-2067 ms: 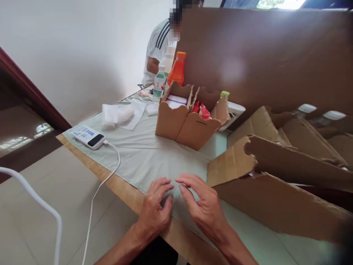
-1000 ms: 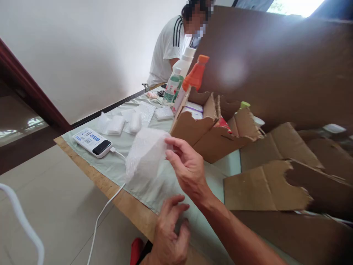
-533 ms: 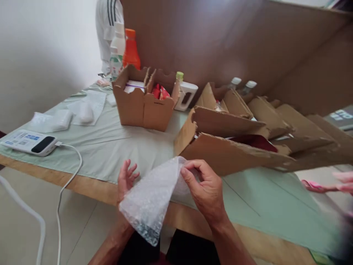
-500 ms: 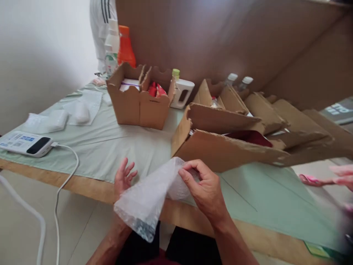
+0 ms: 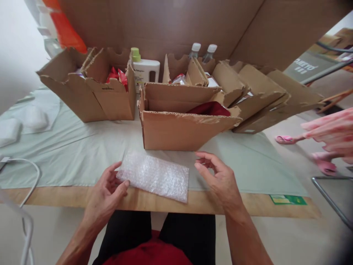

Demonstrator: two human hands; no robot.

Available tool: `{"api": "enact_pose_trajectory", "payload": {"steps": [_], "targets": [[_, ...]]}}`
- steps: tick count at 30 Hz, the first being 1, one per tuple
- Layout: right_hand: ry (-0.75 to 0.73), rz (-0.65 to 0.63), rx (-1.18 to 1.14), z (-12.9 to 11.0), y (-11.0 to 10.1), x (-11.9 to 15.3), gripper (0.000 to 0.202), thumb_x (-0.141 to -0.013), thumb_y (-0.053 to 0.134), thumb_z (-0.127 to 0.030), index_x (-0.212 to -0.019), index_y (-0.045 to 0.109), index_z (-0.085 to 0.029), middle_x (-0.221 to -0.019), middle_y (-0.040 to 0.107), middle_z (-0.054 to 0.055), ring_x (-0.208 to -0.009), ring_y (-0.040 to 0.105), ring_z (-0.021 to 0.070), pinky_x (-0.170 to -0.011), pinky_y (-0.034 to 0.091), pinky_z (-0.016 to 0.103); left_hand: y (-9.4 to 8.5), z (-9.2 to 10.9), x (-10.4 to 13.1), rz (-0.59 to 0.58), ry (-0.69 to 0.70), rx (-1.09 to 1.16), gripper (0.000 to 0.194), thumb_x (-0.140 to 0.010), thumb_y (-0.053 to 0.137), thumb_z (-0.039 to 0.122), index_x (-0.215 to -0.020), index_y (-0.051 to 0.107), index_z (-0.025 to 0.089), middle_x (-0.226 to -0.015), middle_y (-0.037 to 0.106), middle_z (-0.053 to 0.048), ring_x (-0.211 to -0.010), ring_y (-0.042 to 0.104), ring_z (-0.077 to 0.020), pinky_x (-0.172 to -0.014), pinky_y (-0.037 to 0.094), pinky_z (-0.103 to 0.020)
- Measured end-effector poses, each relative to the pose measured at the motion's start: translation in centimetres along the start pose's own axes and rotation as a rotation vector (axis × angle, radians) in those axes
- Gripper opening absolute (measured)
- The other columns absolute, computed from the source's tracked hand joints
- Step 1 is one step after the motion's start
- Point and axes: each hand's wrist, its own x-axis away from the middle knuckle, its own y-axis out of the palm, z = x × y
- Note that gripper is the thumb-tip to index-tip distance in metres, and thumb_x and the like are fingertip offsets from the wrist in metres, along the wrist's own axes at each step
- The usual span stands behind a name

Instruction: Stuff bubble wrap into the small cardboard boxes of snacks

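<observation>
A sheet or pouch of clear bubble wrap (image 5: 157, 176) lies flat along the table's front edge. At its left end, my left hand (image 5: 109, 189) has thumb and fingers round the corner, gripping it. My right hand (image 5: 216, 176) hovers to the right of the wrap, fingers curved and apart, holding nothing. Just behind the wrap stands a long cardboard box (image 5: 179, 130) with dark red cloth (image 5: 211, 108) inside.
Cardboard bins (image 5: 110, 99) holding red packets stand back left, beside a white bottle (image 5: 146, 71). More bins (image 5: 256, 84) lean at back right. A white cable (image 5: 34, 173) crosses the left edge. A person in pink slippers (image 5: 327, 165) is at right.
The bubble wrap has gone from being held up between my hands to lying flat on the table. My right hand has let go of it; my left hand has closed on its corner. The view has shifted right.
</observation>
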Motion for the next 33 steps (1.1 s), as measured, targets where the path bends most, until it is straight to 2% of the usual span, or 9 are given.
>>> {"api": "enact_pose_trajectory", "payload": {"steps": [4,8,12,16,21,23,27,30,33], "targets": [[-0.184,-0.098,0.197,1.1,0.6,1.5,0.028,-0.091,0.065,-0.042,-0.111,0.072,-0.024,-0.121,0.073,0.011,-0.112,0.068,0.0297,-0.097,0.054,0.05,-0.8,0.4,-0.8,0.066,0.063,-0.217,0.08,-0.078,0.071,0.057,-0.144,0.05,0.018,-0.104,0.07,-0.007,-0.082,0.066,-0.0193,-0.075,0.057,-0.037],[-0.227,-0.147,0.362,2.0,2.6,2.2,0.029,-0.087,0.07,-0.044,-0.105,0.072,-0.021,-0.134,0.068,0.016,-0.126,0.061,0.0392,-0.097,0.05,0.058,-0.7,0.9,-1.7,0.081,0.104,-0.37,0.075,-0.08,0.066,0.058,-0.141,0.054,0.017,-0.097,0.071,-0.006,-0.076,0.065,-0.0196,-0.073,0.055,-0.038],[-0.211,-0.169,0.273,1.4,3.5,2.5,0.008,-0.092,0.06,-0.031,-0.09,0.063,-0.024,-0.126,0.073,0.012,-0.12,0.066,0.0325,-0.094,0.051,0.051,-0.6,0.7,-1.7,0.054,0.142,-0.479,0.06,-0.086,0.059,0.049,-0.139,0.056,0.021,-0.089,0.07,-0.001,-0.075,0.067,-0.019,-0.074,0.053,-0.036],[-0.225,-0.167,0.196,0.8,3.4,2.4,0.006,-0.095,0.056,-0.027,-0.092,0.061,-0.025,-0.118,0.075,0.009,-0.114,0.069,0.0279,-0.095,0.05,0.048,-1.0,0.3,-1.2,0.035,0.178,-0.519,0.057,-0.088,0.057,0.043,-0.141,0.053,0.022,-0.085,0.068,0.001,-0.073,0.066,-0.018,-0.073,0.053,-0.035],[-0.24,-0.134,0.378,1.6,4.2,2.1,0.032,-0.089,0.067,-0.038,-0.117,0.066,-0.021,-0.137,0.066,0.017,-0.135,0.054,0.0393,-0.103,0.046,0.059,-1.2,0.1,-1.5,0.056,0.174,-0.583,0.064,-0.086,0.059,0.05,-0.143,0.052,0.021,-0.084,0.069,0.001,-0.069,0.065,-0.0191,-0.072,0.054,-0.036],[-0.25,-0.139,0.437,1.9,4.7,2.3,0.027,-0.089,0.067,-0.037,-0.11,0.068,-0.02,-0.14,0.064,0.018,-0.138,0.051,0.0411,-0.102,0.045,0.06,-1.1,0.2,-1.6,0.065,0.161,-0.605,0.066,-0.085,0.059,0.052,-0.141,0.053,0.019,-0.084,0.069,0.0,-0.069,0.065,-0.0198,-0.071,0.054,-0.037],[-0.274,-0.145,0.349,1.2,4.4,3.0,0.009,-0.091,0.065,-0.03,-0.087,0.062,-0.022,-0.133,0.069,0.014,-0.133,0.056,0.0376,-0.099,0.047,0.055,-0.8,0.8,-1.3,0.024,0.146,-0.629,0.061,-0.086,0.054,0.049,-0.14,0.055,0.02,-0.084,0.07,0.0,-0.072,0.066,-0.0211,-0.071,0.052,-0.036],[-0.249,-0.116,0.234,0.2,3.3,2.9,0.006,-0.091,0.065,-0.028,-0.09,0.06,-0.024,-0.112,0.075,0.008,-0.111,0.067,0.0295,-0.095,0.049,0.048,-0.4,1.4,-0.8,-0.013,0.176,-0.587,0.059,-0.088,0.054,0.047,-0.14,0.054,0.021,-0.078,0.065,0.002,-0.066,0.062,-0.018,-0.067,0.05,-0.033],[-0.22,-0.059,0.25,-0.2,2.3,1.9,0.008,-0.091,0.064,-0.029,-0.098,0.064,-0.025,-0.099,0.075,0.005,-0.098,0.069,0.0268,-0.092,0.051,0.045,0.4,1.7,-0.9,-0.035,0.2,-0.581,0.058,-0.089,0.053,0.044,-0.143,0.051,0.02,-0.074,0.061,0.004,-0.064,0.059,-0.0169,-0.066,0.049,-0.032]]}}
